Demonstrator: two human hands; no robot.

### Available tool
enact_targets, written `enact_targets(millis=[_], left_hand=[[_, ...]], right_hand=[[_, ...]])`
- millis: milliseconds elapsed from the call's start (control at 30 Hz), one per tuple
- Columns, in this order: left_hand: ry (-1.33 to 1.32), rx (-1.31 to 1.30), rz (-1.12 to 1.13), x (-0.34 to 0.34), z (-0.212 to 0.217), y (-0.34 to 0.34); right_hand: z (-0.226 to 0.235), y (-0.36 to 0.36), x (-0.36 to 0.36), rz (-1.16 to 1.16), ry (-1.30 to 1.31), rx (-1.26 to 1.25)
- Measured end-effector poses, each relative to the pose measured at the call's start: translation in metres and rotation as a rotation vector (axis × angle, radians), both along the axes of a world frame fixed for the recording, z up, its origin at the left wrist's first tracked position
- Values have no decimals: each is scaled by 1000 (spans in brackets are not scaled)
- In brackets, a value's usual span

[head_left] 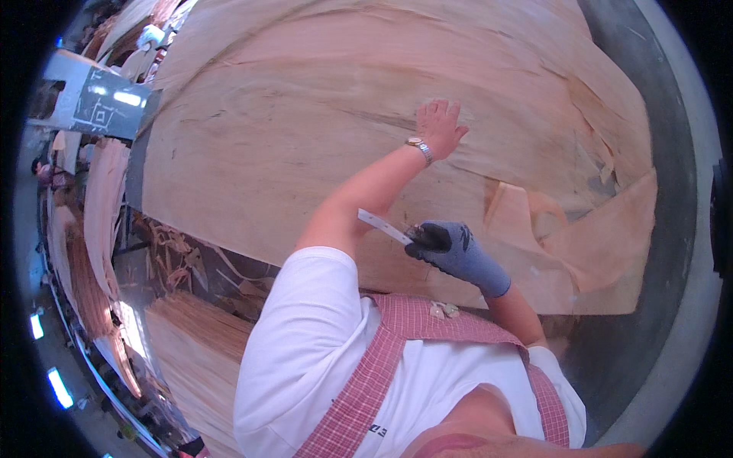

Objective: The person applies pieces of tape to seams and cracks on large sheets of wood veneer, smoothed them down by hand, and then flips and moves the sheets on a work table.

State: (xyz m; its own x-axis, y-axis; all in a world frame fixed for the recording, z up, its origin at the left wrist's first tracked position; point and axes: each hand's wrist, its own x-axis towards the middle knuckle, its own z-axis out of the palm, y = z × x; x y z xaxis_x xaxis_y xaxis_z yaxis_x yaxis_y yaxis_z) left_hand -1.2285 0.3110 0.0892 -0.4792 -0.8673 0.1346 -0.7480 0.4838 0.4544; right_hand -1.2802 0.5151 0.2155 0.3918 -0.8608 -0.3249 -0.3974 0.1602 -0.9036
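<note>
A large, thin sheet of wood veneer (252,153) lies spread in front of me, with dark streaks and wrinkles. My left hand (438,131), bare and with a metal-band watch (419,147) at the wrist, rests flat on it with the fingers spread. Closer to my body, my right hand (458,256) wears a grey-blue glove with dark fingertips. It is closed around one end of a flat, narrow pale blade-like strip (382,227), which points up and left under my left arm. A loose, curled veneer piece (603,233) lies at the sheet's right side, near a ragged tear (599,153).
A grey surface (672,252) runs along the right edge. At the left stands a blue-grey metal box (107,103) with chalk-like marks. Torn veneer scraps (174,256) and stacked veneer sheets (202,343) sit at lower left, with more hanging bundles (103,206) beyond.
</note>
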Motion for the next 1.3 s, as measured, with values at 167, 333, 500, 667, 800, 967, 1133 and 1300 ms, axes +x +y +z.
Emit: enact_targets(millis=[167,333,500,667,800,967,1133,1300], left_hand=[[-164,-163,-305,40,-51,12],[-29,-101,-335,75,-66,32],[70,-63,-326,64,-65,24],[102,-26,-278,61,-71,19],[141,-32,-208,57,-70,15],[64,-173,-226,44,-59,0],[194,-58,-71,31,-66,-9],[83,-174,-180,36,-67,-11]], right_hand=[[37,-2,-11,-75,-243,461],[3,-13,-44,-420,-226,506],[-33,-52,-61,-735,-210,435],[-52,-98,-65,-915,-287,348],[-84,-117,-67,-964,-369,370],[-136,-108,-67,-909,-282,527],[-149,-103,-62,-928,-284,552],[-156,-101,-63,-931,-293,520]])
